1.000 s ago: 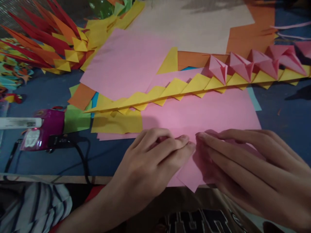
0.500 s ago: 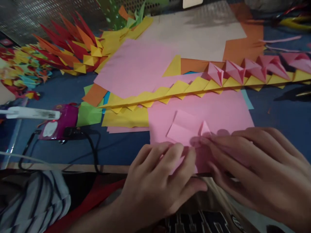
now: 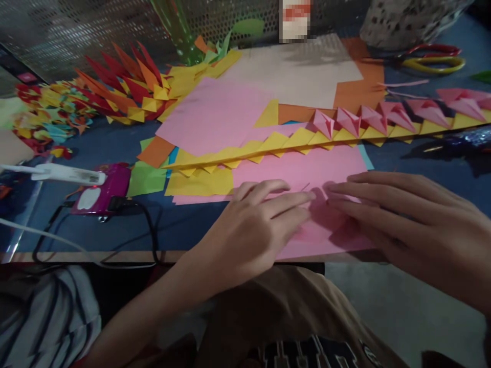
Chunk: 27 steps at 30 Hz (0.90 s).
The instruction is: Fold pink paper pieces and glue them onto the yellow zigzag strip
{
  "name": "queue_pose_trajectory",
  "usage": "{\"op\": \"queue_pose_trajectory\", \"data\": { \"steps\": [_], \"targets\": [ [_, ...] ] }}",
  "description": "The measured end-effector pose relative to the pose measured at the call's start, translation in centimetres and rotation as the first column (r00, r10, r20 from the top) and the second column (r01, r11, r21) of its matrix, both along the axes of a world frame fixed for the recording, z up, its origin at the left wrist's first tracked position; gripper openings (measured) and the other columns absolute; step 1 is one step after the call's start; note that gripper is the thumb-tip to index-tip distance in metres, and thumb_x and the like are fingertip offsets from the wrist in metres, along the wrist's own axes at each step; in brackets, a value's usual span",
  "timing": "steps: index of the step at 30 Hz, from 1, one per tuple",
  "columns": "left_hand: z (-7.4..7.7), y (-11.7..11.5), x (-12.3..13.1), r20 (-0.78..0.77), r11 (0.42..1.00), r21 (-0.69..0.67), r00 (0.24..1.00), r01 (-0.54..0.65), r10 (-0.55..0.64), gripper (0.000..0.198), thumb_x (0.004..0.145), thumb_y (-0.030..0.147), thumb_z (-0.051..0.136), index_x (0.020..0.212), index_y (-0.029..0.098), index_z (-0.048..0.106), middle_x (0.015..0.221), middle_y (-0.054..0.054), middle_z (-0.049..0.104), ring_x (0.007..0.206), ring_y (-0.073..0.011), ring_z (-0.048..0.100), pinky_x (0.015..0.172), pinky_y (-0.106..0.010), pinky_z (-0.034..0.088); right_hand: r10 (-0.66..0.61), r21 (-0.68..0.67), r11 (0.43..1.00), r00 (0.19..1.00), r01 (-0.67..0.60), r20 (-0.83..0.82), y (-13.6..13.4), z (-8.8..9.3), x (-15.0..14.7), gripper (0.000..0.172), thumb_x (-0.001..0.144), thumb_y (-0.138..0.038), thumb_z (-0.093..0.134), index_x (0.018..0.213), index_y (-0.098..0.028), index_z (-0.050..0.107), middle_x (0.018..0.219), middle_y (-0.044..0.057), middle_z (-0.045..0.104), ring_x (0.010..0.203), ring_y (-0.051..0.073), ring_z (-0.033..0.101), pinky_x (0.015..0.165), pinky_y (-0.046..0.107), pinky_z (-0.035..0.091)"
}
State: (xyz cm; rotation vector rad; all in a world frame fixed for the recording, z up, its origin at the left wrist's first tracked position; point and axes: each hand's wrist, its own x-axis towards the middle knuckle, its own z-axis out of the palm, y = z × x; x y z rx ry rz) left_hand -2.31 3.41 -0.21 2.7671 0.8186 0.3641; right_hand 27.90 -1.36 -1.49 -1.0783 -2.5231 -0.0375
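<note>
hands over paper | folded strip behind hands | scissors right rear

Bare hands, brown garment with dark, pale-edged block letters

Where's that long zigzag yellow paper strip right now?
In the head view, the folded yellow strip runs from left of centre to the right edge, just beyond the left hand and right hand, folded pink pieces along its right part.
</note>
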Motion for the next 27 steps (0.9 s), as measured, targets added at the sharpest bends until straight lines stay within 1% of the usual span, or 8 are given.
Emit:
{"op": "queue_pose_trajectory", "data": {
  "steps": [2, 5, 7, 10, 13, 17, 23, 27],
  "targets": [
    [0.1, -0.2, 0.4, 0.055, 0.992, 0.120, 0.998, -0.044, 0.038, 0.030, 0.110, 0.015, 0.059, 0.138, 0.023, 0.068, 0.157, -0.002, 0.065, 0.138, -0.0272, 0.058, 0.113, -0.049, 0.049, 0.031, -0.024, 0.999, 0.999, -0.030, 0.024, 0.3, -0.4, 0.3, 0.040, 0.109, -0.020, 0.057, 0.149, -0.023, 0.063, 0.151, 0.003, 0.068, 0.136, 0.029, 0.063, 0.110, 0.047, 0.054],
    [0.2, -1.8, 1.4, 0.221, 0.968, 0.213, 0.971, -0.134, 0.086, 0.022, 0.108, 0.011, 0.061, 0.127, 0.016, 0.071, 0.128, -0.007, 0.077, 0.116, -0.0228, 0.067, 0.102, -0.041, 0.057, 0.017, -0.074, 0.997, 0.999, -0.020, -0.043, -0.2, -0.5, -0.7, 0.032, 0.107, -0.029, 0.063, 0.139, -0.027, 0.069, 0.140, 0.004, 0.072, 0.122, 0.028, 0.067, 0.098, 0.045, 0.057],
    [0.1, -3.0, 1.9, 0.210, 0.972, 0.222, 0.977, -0.072, 0.024, 0.018, 0.106, 0.011, 0.065, 0.123, 0.013, 0.071, 0.118, -0.006, 0.078, 0.105, -0.0215, 0.069, 0.096, -0.038, 0.060, -0.013, -0.140, 0.990, 0.996, 0.001, -0.084, -0.8, -0.4, -1.6, 0.032, 0.107, -0.029, 0.062, 0.139, -0.028, 0.069, 0.137, 0.006, 0.072, 0.119, 0.029, 0.066, 0.094, 0.046, 0.058],
    [-0.2, -4.0, 2.1, 0.153, 0.963, 0.265, 0.988, -0.038, -0.004, 0.022, 0.104, 0.010, 0.069, 0.126, 0.010, 0.069, 0.125, -0.011, 0.076, 0.110, -0.0245, 0.070, 0.098, -0.041, 0.062, -0.002, -0.197, 0.980, 0.990, -0.027, -0.142, -1.5, -0.1, -2.5, 0.033, 0.107, -0.023, 0.058, 0.138, -0.020, 0.067, 0.135, 0.012, 0.069, 0.120, 0.031, 0.063, 0.096, 0.048, 0.058],
    [-0.6, -3.7, 1.4, 0.131, 0.975, 0.220, 0.991, -0.031, 0.002, 0.028, 0.104, 0.011, 0.070, 0.132, 0.008, 0.067, 0.133, -0.015, 0.073, 0.122, -0.0279, 0.069, 0.107, -0.044, 0.061, 0.028, -0.125, 0.991, 0.985, -0.050, -0.169, -1.6, -0.1, -2.5, 0.033, 0.102, -0.011, 0.059, 0.134, -0.014, 0.067, 0.132, 0.012, 0.070, 0.119, 0.029, 0.062, 0.102, 0.046, 0.056],
    [-0.7, -2.9, 0.4, 0.050, 0.996, 0.090, 0.998, 0.018, -0.022, 0.041, 0.103, 0.012, 0.072, 0.143, 0.010, 0.063, 0.140, -0.012, 0.071, 0.131, -0.0269, 0.066, 0.117, -0.044, 0.058, 0.028, -0.067, 0.997, 0.994, -0.035, -0.107, -1.3, -0.5, -2.0, 0.035, 0.101, -0.007, 0.059, 0.133, -0.016, 0.067, 0.136, 0.009, 0.070, 0.121, 0.030, 0.061, 0.104, 0.046, 0.054],
    [-0.3, -2.1, 0.4, 0.064, 0.992, 0.118, 0.997, 0.035, -0.043, 0.034, 0.104, 0.016, 0.072, 0.136, 0.008, 0.067, 0.137, -0.014, 0.070, 0.129, -0.0268, 0.065, 0.118, -0.043, 0.056, -0.007, -0.028, 1.000, 0.996, 0.004, -0.091, -1.0, -1.1, -1.9, 0.033, 0.100, -0.008, 0.057, 0.128, -0.019, 0.070, 0.142, 0.004, 0.072, 0.128, 0.033, 0.061, 0.102, 0.051, 0.053],
    [0.4, -1.4, 0.8, 0.037, 0.995, 0.096, 0.999, 0.024, -0.027, 0.037, 0.103, 0.020, 0.074, 0.138, 0.010, 0.067, 0.147, -0.015, 0.066, 0.140, -0.0293, 0.060, 0.123, -0.047, 0.052, 0.040, -0.072, 0.996, 0.993, -0.048, -0.111, -1.2, -1.5, -1.6, 0.036, 0.101, -0.002, 0.052, 0.131, -0.016, 0.068, 0.147, 0.007, 0.069, 0.142, 0.027, 0.057, 0.119, 0.042, 0.051]
  ]
}}
